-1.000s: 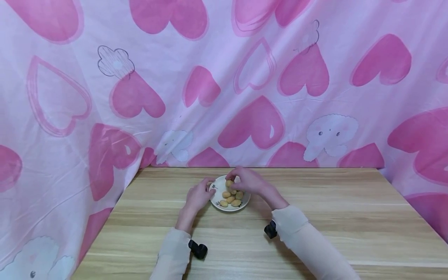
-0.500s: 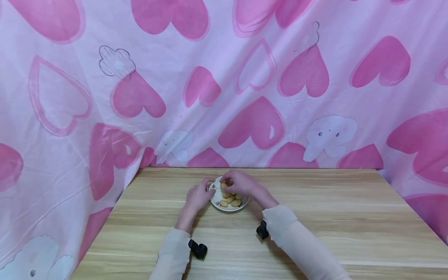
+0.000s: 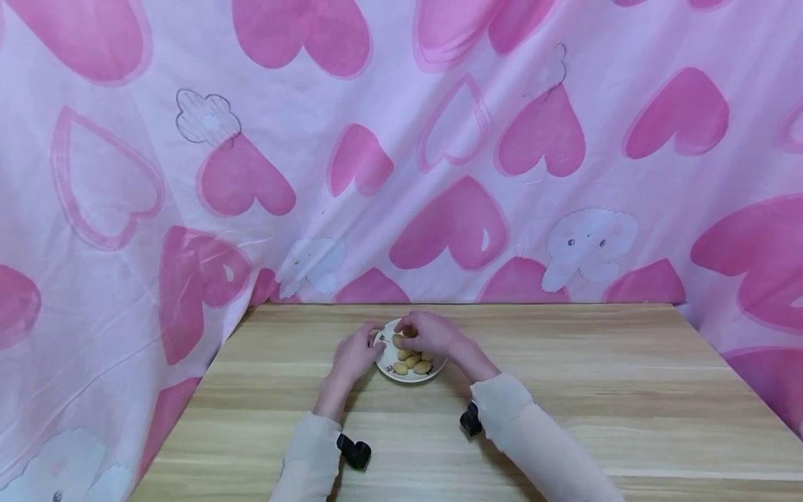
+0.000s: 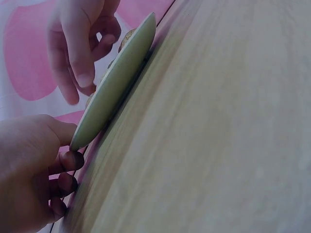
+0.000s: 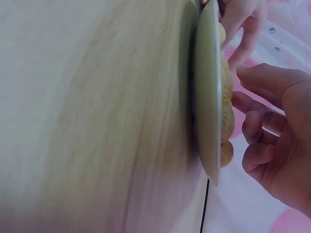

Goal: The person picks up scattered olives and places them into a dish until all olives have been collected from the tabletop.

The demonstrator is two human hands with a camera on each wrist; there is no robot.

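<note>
A shallow white plate (image 3: 401,377) with small dark drawings sits toward the far edge of the table. It carries several tan, oval, nut-like pieces (image 3: 422,366) with wrinkled surfaces. My left hand (image 3: 356,354) grips the plate's left rim, thumb above and fingers curled beneath it in the left wrist view. Over the plate's far side is my right hand (image 3: 436,332), with one tan piece (image 3: 398,340) at its fingertips. In the right wrist view its thumb and index finger stand apart with nothing between them, the index tip right at the pieces (image 5: 226,116).
The wooden table (image 3: 564,418) stretches around the plate and toward me. A pink curtain with hearts (image 3: 452,223) hangs along its far edge and the left side. Black wrist cameras (image 3: 355,452) hang below both sleeves.
My right hand has moved left and slightly nearer over the plate, bringing a tan piece to the plate's left part; its fingers now stand apart. The left hand has stayed at the rim.
</note>
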